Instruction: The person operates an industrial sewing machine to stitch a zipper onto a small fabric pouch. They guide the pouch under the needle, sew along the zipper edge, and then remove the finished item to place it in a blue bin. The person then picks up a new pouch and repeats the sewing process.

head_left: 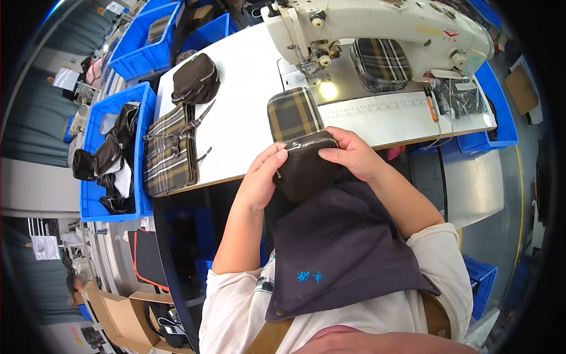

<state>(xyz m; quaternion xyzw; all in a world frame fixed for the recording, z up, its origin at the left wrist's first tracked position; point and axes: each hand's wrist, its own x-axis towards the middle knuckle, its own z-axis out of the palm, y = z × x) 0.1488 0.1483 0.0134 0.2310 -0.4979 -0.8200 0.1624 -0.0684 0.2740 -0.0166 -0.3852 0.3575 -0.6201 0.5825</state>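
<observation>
1. Left hand [265,172] and right hand [355,154] grip opposite ends of the pouch's [309,168] zipped rim.
2. From here, the pouch shows at the table's [239,112] near edge.
3. Blue lettering [311,276] crosses the apron [348,242]; red print [450,33] marks the sewing machine [389,20].

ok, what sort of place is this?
Probably a sewing workshop or factory floor: there's a large, industrial-looking sewing machine, stacked plaid pieces beneath its arm, and a blue bin of dark pouch-like pieces.
</observation>
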